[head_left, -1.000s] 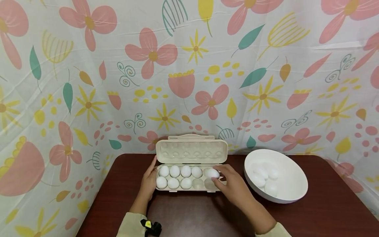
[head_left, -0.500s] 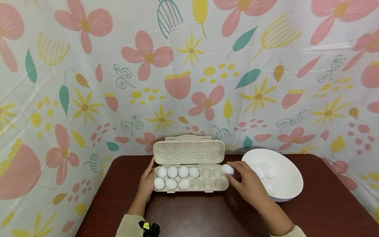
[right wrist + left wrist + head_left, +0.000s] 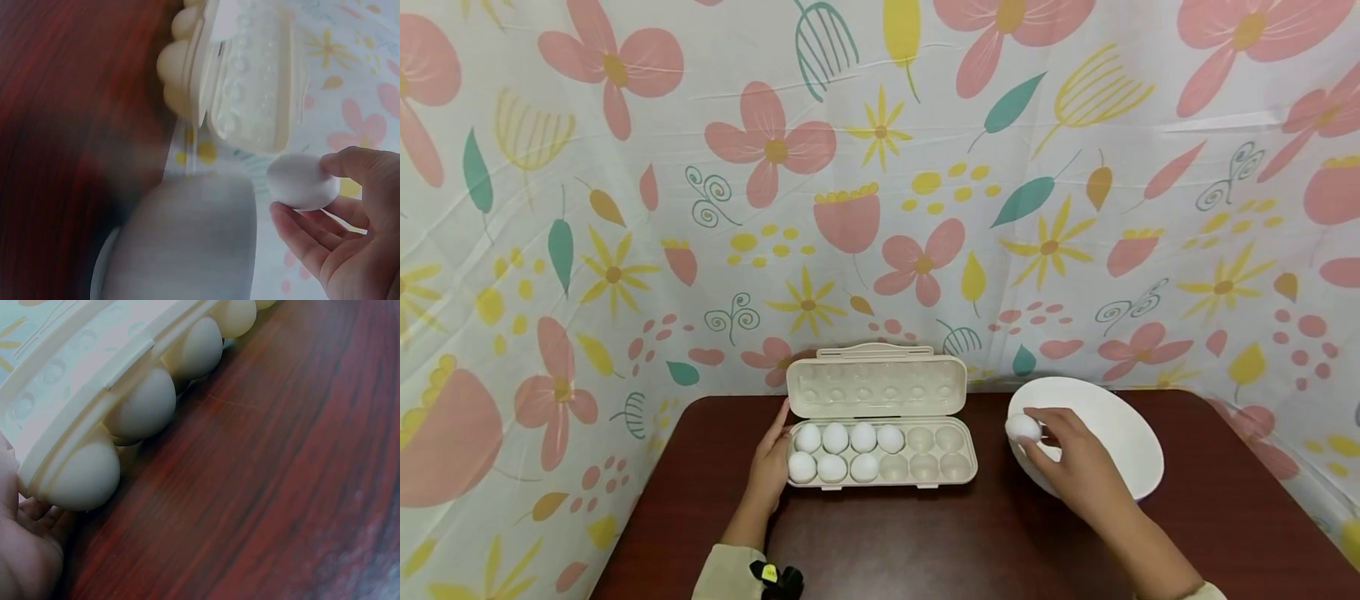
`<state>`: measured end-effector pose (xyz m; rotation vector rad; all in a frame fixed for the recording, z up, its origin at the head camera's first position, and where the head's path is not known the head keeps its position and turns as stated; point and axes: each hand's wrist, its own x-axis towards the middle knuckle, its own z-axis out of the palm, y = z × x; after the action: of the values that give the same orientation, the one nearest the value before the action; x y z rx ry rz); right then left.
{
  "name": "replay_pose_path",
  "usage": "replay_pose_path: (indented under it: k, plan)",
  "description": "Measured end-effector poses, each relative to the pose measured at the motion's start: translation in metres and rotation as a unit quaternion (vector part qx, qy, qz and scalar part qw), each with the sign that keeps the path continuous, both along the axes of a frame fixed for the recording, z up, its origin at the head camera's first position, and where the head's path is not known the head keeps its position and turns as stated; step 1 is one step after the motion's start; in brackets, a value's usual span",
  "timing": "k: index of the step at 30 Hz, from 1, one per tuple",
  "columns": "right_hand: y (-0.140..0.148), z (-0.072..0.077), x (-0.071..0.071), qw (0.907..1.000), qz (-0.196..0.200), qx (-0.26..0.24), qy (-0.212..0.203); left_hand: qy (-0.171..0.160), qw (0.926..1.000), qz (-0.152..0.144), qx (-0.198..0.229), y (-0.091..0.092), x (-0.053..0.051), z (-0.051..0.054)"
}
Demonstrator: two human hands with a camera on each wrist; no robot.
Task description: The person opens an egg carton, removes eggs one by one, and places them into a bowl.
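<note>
My right hand [image 3: 1078, 467] pinches a white egg [image 3: 1023, 427] between thumb and fingers at the left rim of the white bowl [image 3: 1138, 442]. In the right wrist view the egg [image 3: 302, 182] is in the fingertips of the hand [image 3: 350, 231], beside the bowl [image 3: 187, 244]. The beige carton [image 3: 969, 481] lies with its lid up; several eggs sit in its left part, and the hollows at its right hold none. My left hand [image 3: 767, 475] rests against the carton's left end; the left wrist view shows this hand [image 3: 28, 544] touching that end.
The dark red-brown table [image 3: 887, 550] carries the carton and the bowl, which stands to the carton's right. Right behind the table hangs a cloth [image 3: 700, 83] with flowers and leaves. A black strap [image 3: 778, 579] is on the left wrist.
My right hand has lifted the egg off the carton's right part and carried it rightward to the bowl. The left hand has stayed at the carton's end. The head view has shifted slightly.
</note>
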<state>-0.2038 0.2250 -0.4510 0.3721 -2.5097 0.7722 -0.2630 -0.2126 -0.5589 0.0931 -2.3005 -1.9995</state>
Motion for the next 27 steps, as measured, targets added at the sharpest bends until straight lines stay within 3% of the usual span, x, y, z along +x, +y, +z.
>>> replay_pose_path:
  k: [7, 10, 14, 17, 19, 27]
  plan:
    - [0.026, -0.001, 0.001, 0.9998, -0.017, 0.013, -0.004, 0.006, 1.0000, 0.003, -0.001, -0.001, 0.000, 0.000]
    - [0.036, -0.002, 0.001, 0.9995, -0.019, 0.024, -0.009, 0.000, 1.0000, -0.002, -0.009, 0.002, 0.007, 0.013]
    - [0.050, -0.004, 0.000, 0.9986, -0.025, 0.037, -0.027, -0.014, 0.9999, -0.004, -0.003, 0.003, 0.009, 0.018]
    - [0.061, -0.007, -0.001, 0.9975, -0.029, 0.048, -0.043, -0.011, 0.9999, 0.001, 0.007, 0.001, 0.001, 0.003]
    - [0.067, -0.009, -0.002, 0.9965, -0.031, 0.056, -0.054, -0.005, 1.0000, 0.002, 0.005, 0.000, -0.001, -0.002]
    - [0.083, -0.014, -0.007, 0.9906, -0.038, 0.108, -0.075, 0.008, 1.0000, 0.005, 0.001, 0.000, -0.002, -0.003]
